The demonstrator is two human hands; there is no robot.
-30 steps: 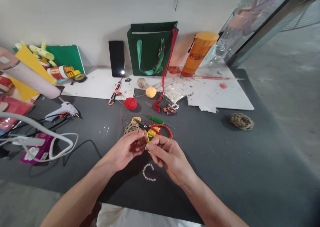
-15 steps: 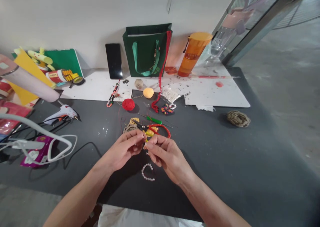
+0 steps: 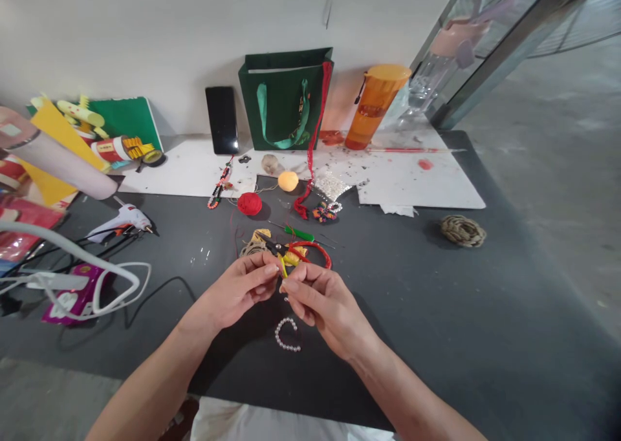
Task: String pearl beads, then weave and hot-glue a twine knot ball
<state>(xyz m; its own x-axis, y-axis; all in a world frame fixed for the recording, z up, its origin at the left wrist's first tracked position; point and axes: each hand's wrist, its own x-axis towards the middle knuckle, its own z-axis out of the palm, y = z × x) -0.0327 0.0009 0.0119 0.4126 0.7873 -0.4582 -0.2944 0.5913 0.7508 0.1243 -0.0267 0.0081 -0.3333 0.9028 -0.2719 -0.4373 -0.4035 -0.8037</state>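
My left hand [image 3: 248,287] is closed, thumb and forefinger pinched together; what sits in the pinch is too small to make out. Close beside it, my right hand [image 3: 323,299] pinches in the same way, its fingertips nearly meeting the left ones. A single bead shows just below the fingertips. Under the hands lies a curved strand of pearl beads [image 3: 281,343] on the dark table. Right behind the fingertips are red-handled scissors [image 3: 317,250], partly hidden, with a yellow strip [image 3: 283,268] and a green-handled tool [image 3: 299,233] near them.
Further back lie a red yarn ball [image 3: 249,204], a yellow ball [image 3: 288,181] and a bag of beads [image 3: 332,185]. A green gift bag [image 3: 281,111], phone [image 3: 222,121] and orange bottle [image 3: 378,108] stand by the wall. Left are a glue gun [image 3: 123,221] and cables; right, a twine coil [image 3: 462,231].
My left fingertips have shifted slightly left, away from the right ones, and more of the yellow strip shows between them. My right hand has barely moved.
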